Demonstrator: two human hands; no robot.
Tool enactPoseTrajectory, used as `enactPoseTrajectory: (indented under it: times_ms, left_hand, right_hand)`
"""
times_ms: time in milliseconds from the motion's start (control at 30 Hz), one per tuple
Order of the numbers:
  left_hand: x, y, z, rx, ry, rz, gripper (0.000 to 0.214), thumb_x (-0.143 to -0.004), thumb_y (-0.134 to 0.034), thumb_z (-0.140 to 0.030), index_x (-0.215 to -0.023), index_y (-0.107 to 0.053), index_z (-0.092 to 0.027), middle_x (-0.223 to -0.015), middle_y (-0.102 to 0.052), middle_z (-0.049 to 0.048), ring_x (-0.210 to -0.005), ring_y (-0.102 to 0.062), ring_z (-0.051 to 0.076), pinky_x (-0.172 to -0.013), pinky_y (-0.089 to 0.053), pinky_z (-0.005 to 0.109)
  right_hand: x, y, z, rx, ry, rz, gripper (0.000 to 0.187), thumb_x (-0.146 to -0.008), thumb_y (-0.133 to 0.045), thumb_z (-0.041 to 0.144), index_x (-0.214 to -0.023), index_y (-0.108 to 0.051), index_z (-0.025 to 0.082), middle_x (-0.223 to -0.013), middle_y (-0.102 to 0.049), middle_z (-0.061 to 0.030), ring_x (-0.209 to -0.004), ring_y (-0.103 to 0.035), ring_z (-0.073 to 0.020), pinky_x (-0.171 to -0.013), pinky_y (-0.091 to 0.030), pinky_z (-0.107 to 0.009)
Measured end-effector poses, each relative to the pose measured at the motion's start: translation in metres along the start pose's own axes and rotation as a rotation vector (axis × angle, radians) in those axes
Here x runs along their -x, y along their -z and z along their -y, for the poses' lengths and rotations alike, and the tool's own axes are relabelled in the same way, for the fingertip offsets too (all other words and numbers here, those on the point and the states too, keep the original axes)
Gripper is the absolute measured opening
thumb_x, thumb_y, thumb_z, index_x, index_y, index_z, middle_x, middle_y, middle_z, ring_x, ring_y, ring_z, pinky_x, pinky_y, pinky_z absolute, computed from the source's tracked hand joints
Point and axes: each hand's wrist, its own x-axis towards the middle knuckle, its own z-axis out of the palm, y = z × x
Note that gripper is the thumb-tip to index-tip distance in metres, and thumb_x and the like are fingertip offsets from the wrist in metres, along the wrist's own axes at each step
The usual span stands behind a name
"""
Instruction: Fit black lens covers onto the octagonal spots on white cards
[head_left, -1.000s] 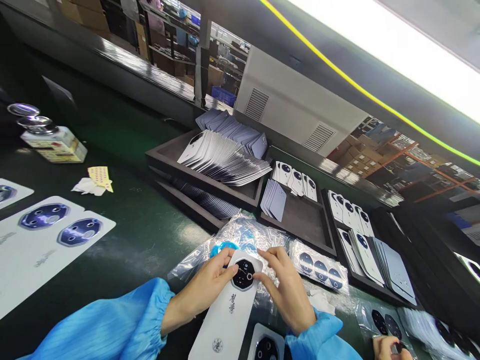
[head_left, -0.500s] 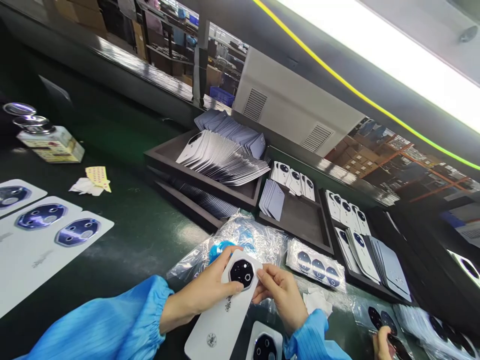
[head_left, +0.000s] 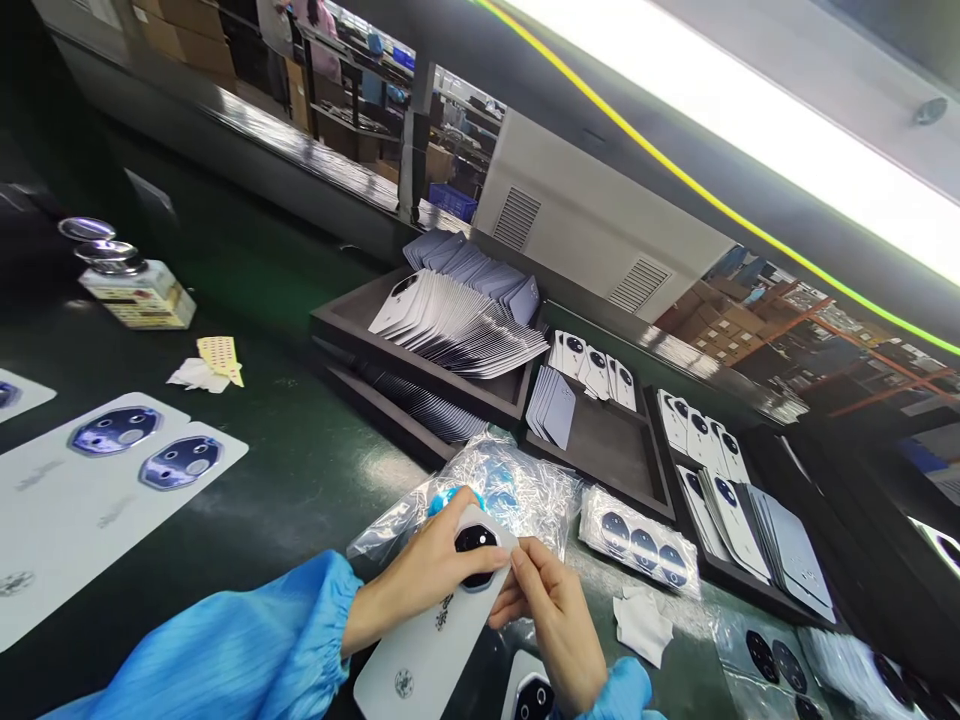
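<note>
My left hand [head_left: 427,575] grips a white phone back cover [head_left: 420,650] near its top, thumb and fingers around the black camera ring [head_left: 472,545]. My right hand [head_left: 551,615] pinches the cover's upper right edge beside that ring, fingers closed on it. The cover tilts up off the green bench. Both arms wear blue sleeves. A second white cover with a black ring [head_left: 529,695] lies flat just below my right wrist. A crinkled clear plastic bag [head_left: 517,490] lies directly behind my hands.
Dark trays [head_left: 420,375] hold fanned stacks of white and grey covers. A packet of black rings [head_left: 637,545] lies to the right, with a white scrap [head_left: 641,625]. Finished covers [head_left: 97,480] lie at left, a small bottle [head_left: 139,295] farther back.
The cover has tilted up and drawn closer to me. My right hand shifted from over the camera ring to pinching the cover's edge. A co-worker's hand at lower right has left view.
</note>
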Motion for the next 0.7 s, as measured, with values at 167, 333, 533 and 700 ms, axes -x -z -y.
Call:
enactPoseTrajectory:
  times_ms: [167, 333, 533, 700]
  left_hand:
    - [0.000, -0.001, 0.002, 0.094, -0.022, -0.035, 0.024, -0.079, -0.053, -0.040, -0.074, -0.036, -0.023, -0.066, -0.041, -0.0062, -0.066, -0.043, 0.016, -0.062, -0.032, 0.027]
    - [0.004, -0.003, 0.001, 0.157, -0.023, -0.040, 0.026, -0.082, -0.049, -0.046, -0.074, -0.039, -0.023, -0.068, -0.041, -0.0045, -0.067, -0.042, 0.017, -0.064, -0.033, 0.028]
    - [0.003, 0.011, -0.003, 0.260, 0.080, 0.197, 0.033, -0.078, -0.054, -0.053, -0.081, -0.042, -0.023, -0.067, -0.044, -0.0055, -0.061, -0.043, 0.014, -0.056, -0.033, 0.025]
    - [-0.006, 0.014, -0.001, 0.234, 0.075, 0.235, 0.038, -0.065, -0.068, -0.046, -0.069, -0.040, -0.021, -0.059, -0.048, -0.0066, -0.055, -0.043, 0.011, -0.052, -0.030, 0.022]
  right_hand:
    - [0.001, -0.001, -0.001, -0.003, 0.049, 0.013, 0.053, -0.066, -0.063, 0.071, -0.072, -0.050, 0.020, -0.061, -0.052, 0.0037, -0.054, -0.055, -0.0117, -0.049, -0.047, -0.023]
    - [-0.004, -0.001, -0.004, -0.069, 0.029, 0.003, 0.049, -0.061, -0.074, 0.061, -0.071, -0.051, 0.019, -0.063, -0.053, 0.0039, -0.058, -0.051, -0.0095, -0.046, -0.042, -0.018]
    - [-0.008, 0.003, -0.007, -0.185, -0.020, -0.043, 0.054, -0.053, -0.077, 0.063, -0.068, -0.051, 0.018, -0.061, -0.053, 0.0043, -0.053, -0.049, -0.0083, -0.045, -0.040, -0.018]
    - [-0.005, 0.008, -0.010, -0.155, 0.033, -0.081, 0.050, -0.061, -0.074, 0.061, -0.068, -0.053, 0.017, -0.060, -0.051, 0.0043, -0.051, -0.044, -0.0071, -0.047, -0.035, -0.018]
